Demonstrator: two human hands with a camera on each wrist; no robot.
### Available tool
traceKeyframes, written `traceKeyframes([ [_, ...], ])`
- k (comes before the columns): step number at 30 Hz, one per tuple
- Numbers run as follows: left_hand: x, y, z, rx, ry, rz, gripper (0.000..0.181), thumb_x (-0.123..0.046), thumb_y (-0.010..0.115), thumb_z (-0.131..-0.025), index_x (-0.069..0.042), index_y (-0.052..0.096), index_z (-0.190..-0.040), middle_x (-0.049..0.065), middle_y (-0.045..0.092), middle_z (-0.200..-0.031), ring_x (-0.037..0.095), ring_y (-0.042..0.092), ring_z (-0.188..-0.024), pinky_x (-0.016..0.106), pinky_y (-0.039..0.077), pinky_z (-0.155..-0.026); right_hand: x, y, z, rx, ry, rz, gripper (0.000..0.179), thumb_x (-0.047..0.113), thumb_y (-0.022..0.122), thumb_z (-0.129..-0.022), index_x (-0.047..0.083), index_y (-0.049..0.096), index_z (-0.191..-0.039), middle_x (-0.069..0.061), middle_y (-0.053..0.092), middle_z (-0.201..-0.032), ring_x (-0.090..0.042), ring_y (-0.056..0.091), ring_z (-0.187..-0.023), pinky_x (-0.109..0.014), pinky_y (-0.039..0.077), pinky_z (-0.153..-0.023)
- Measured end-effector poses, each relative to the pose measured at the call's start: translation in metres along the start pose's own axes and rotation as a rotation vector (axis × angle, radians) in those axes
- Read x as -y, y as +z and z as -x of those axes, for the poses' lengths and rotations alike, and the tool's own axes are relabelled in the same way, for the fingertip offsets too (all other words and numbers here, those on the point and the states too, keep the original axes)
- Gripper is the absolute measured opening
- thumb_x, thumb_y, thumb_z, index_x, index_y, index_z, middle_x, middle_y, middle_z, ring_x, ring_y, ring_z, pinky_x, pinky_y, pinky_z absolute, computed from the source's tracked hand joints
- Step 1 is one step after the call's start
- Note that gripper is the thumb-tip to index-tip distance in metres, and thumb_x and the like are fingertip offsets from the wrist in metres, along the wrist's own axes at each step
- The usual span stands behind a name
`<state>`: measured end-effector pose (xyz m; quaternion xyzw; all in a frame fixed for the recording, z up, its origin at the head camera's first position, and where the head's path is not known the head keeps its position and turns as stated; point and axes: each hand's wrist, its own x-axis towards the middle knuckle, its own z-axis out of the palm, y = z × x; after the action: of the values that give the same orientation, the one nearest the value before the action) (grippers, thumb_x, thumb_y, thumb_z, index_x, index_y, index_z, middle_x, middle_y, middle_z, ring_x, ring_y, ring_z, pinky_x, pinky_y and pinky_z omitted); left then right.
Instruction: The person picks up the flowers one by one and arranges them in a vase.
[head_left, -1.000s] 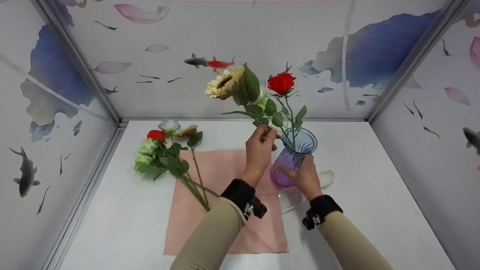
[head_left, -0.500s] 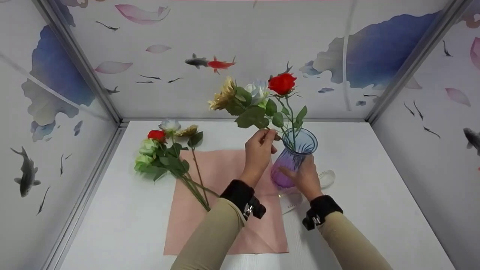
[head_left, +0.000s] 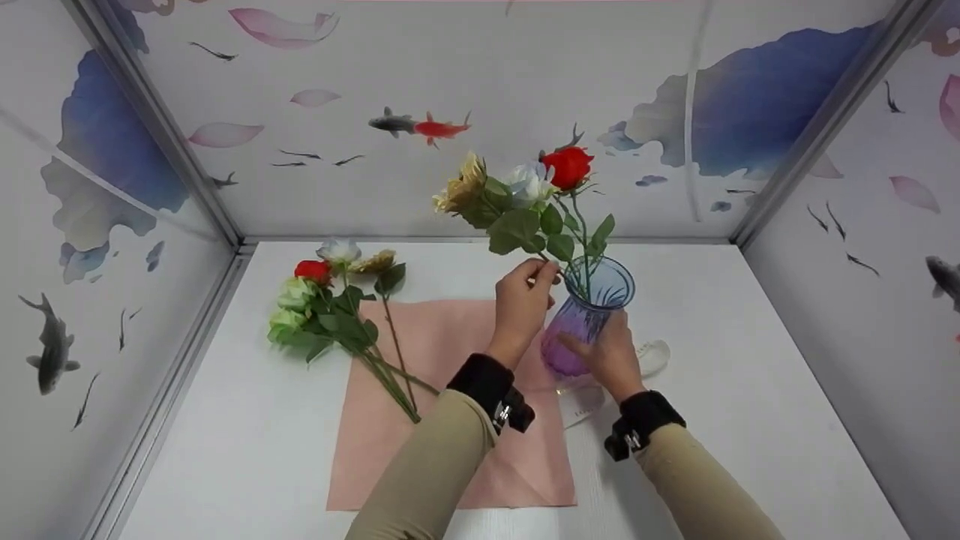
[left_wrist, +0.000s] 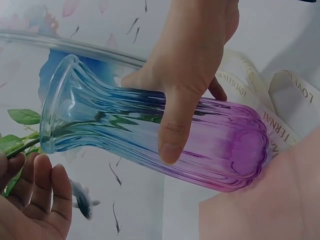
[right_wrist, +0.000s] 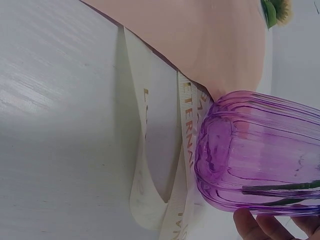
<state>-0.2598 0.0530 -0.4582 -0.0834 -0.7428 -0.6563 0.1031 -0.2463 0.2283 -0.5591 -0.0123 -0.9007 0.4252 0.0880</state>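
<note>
A glass vase [head_left: 564, 354], blue at the flared mouth and purple at the base, stands tilted in the grip of my right hand [head_left: 616, 356]. The thumb lies across its ribbed side in the left wrist view. Inside the vase are the stems of a red rose [head_left: 568, 167] and a pale blue-white flower [head_left: 529, 184]. My left hand [head_left: 523, 304] pinches the stem of a yellow sunflower [head_left: 460, 190] just left of the glass rim. The sunflower faces left, its green leaves [head_left: 514, 229] overlapping the other stems.
A pink sheet [head_left: 457, 450] lies under the arms. At its upper left rest several flowers: green blooms [head_left: 295, 294], a red one [head_left: 313, 271], a whitish one [head_left: 341, 251] and another sunflower [head_left: 375, 262]. A lettered cream ribbon [right_wrist: 187, 135] curls beside the vase base. Printed walls surround the white table.
The sunflower has turned from facing the camera to facing left, and its head has moved lower and a little right. My left hand has shifted slightly right; my right hand stays on the vase.
</note>
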Motion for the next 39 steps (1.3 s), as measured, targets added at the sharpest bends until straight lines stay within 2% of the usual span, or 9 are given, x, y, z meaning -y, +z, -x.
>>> traceKeyframes([
  [9, 0.0, 0.004, -0.005, 0.02, -0.006, -0.105, 0.026, -0.028, 0.061, -0.105, -0.009, 0.078, -0.101, 0.001, 0.071, -0.088, 0.011, 0.063, -0.062, 0.023, 0.049, -0.062, 0.0, -0.001, 0.001, 0.007, 0.016, 0.017, 0.112, 0.049, 0.085, -0.081, -0.003, 0.018, -0.155, -0.031, 0.042, -0.146, -0.045, 0.047, -0.137, -0.057, 0.039, -0.113],
  [12, 0.0, 0.006, -0.006, 0.027, -0.021, -0.136, 0.026, -0.028, 0.061, -0.105, -0.009, 0.078, -0.103, 0.002, 0.071, -0.09, 0.016, 0.067, -0.067, 0.025, 0.052, -0.065, 0.001, -0.001, 0.001, 0.006, 0.021, 0.012, 0.112, 0.049, 0.086, -0.081, -0.002, 0.018, -0.155, -0.03, 0.042, -0.146, -0.044, 0.047, -0.137, -0.057, 0.039, -0.113],
  [15, -0.001, 0.008, -0.008, 0.018, -0.031, -0.181, 0.025, -0.028, 0.061, -0.105, -0.009, 0.078, -0.105, 0.002, 0.072, -0.096, 0.017, 0.069, -0.078, 0.028, 0.053, -0.074, 0.002, -0.001, 0.001, 0.006, 0.027, 0.0, 0.111, 0.048, 0.086, -0.08, -0.003, 0.02, -0.153, -0.031, 0.045, -0.144, -0.044, 0.048, -0.136, -0.056, 0.04, -0.112],
  [19, -0.006, 0.01, -0.012, 0.016, -0.054, -0.25, 0.026, -0.03, 0.06, -0.105, -0.011, 0.077, -0.104, 0.002, 0.07, -0.097, 0.017, 0.064, -0.086, 0.031, 0.049, -0.079, 0.003, 0.0, 0.0, 0.01, 0.048, 0.0, 0.111, 0.05, 0.086, -0.08, -0.006, 0.021, -0.151, -0.033, 0.047, -0.142, -0.045, 0.05, -0.134, -0.055, 0.041, -0.111],
  [23, -0.011, 0.011, -0.016, 0.036, -0.106, -0.303, 0.028, -0.036, 0.06, -0.105, -0.012, 0.074, -0.098, 0.0, 0.065, -0.086, 0.016, 0.058, -0.076, 0.031, 0.044, -0.071, 0.003, -0.001, 0.0, 0.006, 0.051, -0.004, 0.111, 0.05, 0.086, -0.08, -0.006, 0.021, -0.151, -0.033, 0.047, -0.142, -0.045, 0.05, -0.134, -0.056, 0.041, -0.111],
  [27, -0.012, 0.012, -0.022, 0.047, -0.184, -0.346, 0.033, -0.043, 0.062, -0.103, -0.014, 0.069, -0.088, -0.004, 0.058, -0.074, 0.014, 0.053, -0.067, 0.03, 0.041, -0.064, 0.003, 0.0, 0.0, -0.002, 0.041, -0.018, 0.11, 0.048, 0.086, -0.08, -0.005, 0.022, -0.152, -0.032, 0.047, -0.142, -0.045, 0.05, -0.133, -0.056, 0.041, -0.111],
  [30, -0.013, 0.013, -0.026, 0.065, -0.246, -0.365, 0.036, -0.046, 0.062, -0.101, -0.014, 0.068, -0.087, -0.004, 0.059, -0.075, 0.015, 0.054, -0.068, 0.03, 0.042, -0.064, 0.003, 0.0, 0.0, -0.002, 0.039, -0.032, 0.109, 0.046, 0.087, -0.08, -0.003, 0.022, -0.153, -0.031, 0.047, -0.143, -0.044, 0.05, -0.134, -0.056, 0.04, -0.112],
  [34, -0.013, 0.016, -0.029, 0.093, -0.295, -0.361, 0.038, -0.049, 0.062, -0.101, -0.013, 0.07, -0.092, -0.002, 0.062, -0.076, 0.015, 0.057, -0.065, 0.03, 0.045, -0.062, 0.001, 0.0, 0.0, -0.006, 0.033, -0.044, 0.108, 0.044, 0.087, -0.08, -0.002, 0.022, -0.153, -0.03, 0.045, -0.145, -0.043, 0.049, -0.136, -0.056, 0.039, -0.113],
  [39, -0.011, 0.018, -0.031, 0.102, -0.325, -0.311, 0.038, -0.049, 0.063, -0.1, -0.013, 0.069, -0.091, -0.001, 0.06, -0.068, 0.013, 0.056, -0.052, 0.028, 0.046, -0.052, -0.002, 0.002, 0.0, -0.017, 0.019, -0.003, 0.109, 0.044, 0.087, -0.08, -0.006, 0.022, -0.152, -0.033, 0.045, -0.143, -0.046, 0.049, -0.134, -0.058, 0.041, -0.11],
])
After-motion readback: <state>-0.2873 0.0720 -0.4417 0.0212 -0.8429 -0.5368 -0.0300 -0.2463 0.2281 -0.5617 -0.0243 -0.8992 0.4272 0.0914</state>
